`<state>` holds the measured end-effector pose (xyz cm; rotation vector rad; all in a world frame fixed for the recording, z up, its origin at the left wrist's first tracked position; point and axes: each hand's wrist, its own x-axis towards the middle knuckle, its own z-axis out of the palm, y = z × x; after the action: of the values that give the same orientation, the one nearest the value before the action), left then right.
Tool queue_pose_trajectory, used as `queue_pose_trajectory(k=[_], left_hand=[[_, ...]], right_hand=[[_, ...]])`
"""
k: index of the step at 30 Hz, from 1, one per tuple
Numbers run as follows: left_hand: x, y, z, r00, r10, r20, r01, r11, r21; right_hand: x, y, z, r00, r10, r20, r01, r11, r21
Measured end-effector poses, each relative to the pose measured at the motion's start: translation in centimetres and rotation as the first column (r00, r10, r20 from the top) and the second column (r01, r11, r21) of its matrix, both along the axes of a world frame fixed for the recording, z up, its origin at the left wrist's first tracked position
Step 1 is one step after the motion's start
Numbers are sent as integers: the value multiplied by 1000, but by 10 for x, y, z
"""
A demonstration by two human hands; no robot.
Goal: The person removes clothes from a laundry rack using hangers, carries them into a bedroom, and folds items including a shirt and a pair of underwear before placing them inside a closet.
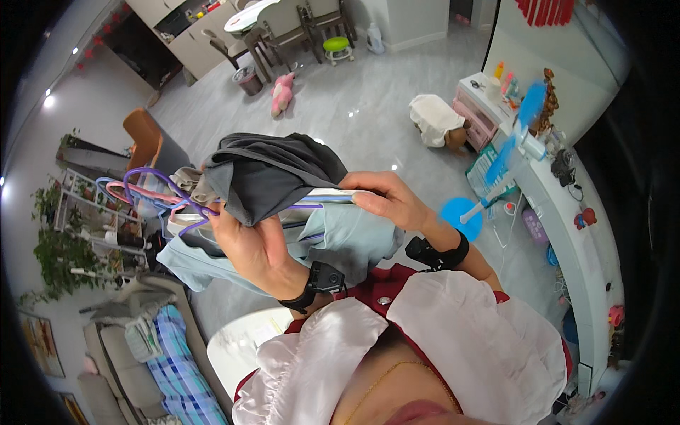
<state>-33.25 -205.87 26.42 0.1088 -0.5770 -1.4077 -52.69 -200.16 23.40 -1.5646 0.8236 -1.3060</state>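
My left hand (pixel 255 247) is closed around the neck of a purple plastic hanger (pixel 197 206), with a dark grey garment (pixel 281 170) draped over its fingers. Pink and blue hanger hooks stick out beside the purple one at the left. A light blue garment (pixel 366 234) hangs below, among layered clothes and hanger bars. At the right end of the stack, my right hand (pixel 390 202) pinches the pale cloth and a blue hanger bar (pixel 332 198) between thumb and fingers. The dark garment hides part of the other clothes.
A white table (pixel 228 345) stands close below me. To the left is a sofa (pixel 119 345) with a plaid blanket (pixel 183 366). A blue fan (pixel 502 159) stands by the long cabinet (pixel 558 228) at the right. A pink plush toy (pixel 282 94) lies on the floor ahead.
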Motion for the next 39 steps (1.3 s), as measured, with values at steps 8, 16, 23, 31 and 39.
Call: queue_pose_trajectory(k=[8,16,23,31,39], left_hand=[[-39,-187,10,998,-4,62,-1,997,76],[-145,-371,-12,983,-109,151,95,990,102],[-263,-500,16,967,-182,176,174,983,61],[-424,-644,8,897,-295,330,256,954,157],[-609,-797,0,747,-653,128,643,758,112]], right_hand=[[-30,-171,7,996,-74,40,71,993,92],[-124,-335,-33,979,-181,91,173,980,96],[-244,-462,-12,957,-264,124,267,964,-6],[-370,-568,-19,814,-575,85,568,818,95],[-518,-686,-19,628,-778,-13,778,628,-5]])
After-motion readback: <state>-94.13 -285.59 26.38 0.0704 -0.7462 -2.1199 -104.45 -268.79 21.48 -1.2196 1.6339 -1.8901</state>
